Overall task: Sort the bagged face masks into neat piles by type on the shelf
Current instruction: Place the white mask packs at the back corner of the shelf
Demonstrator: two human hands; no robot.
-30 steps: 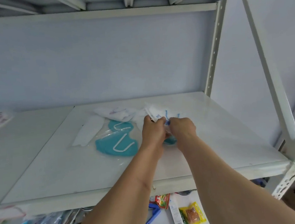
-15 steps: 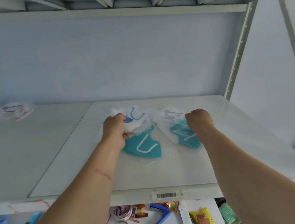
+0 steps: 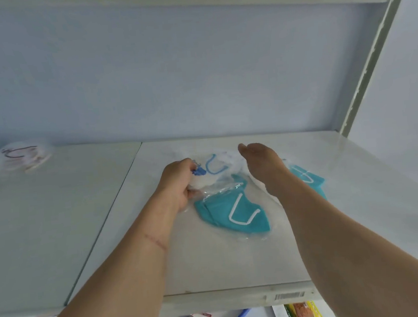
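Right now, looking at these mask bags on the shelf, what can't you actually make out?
All from the head view:
- The white mask bag gripped by the left hand: its fingers cover part of it.
- The right hand: seen from behind, so its fingertips are hidden.
- The teal mask at right: the right forearm covers much of it.
- The bags at far left: blurred, partly cut off by the frame edge.
- The barcode label: too small to read.
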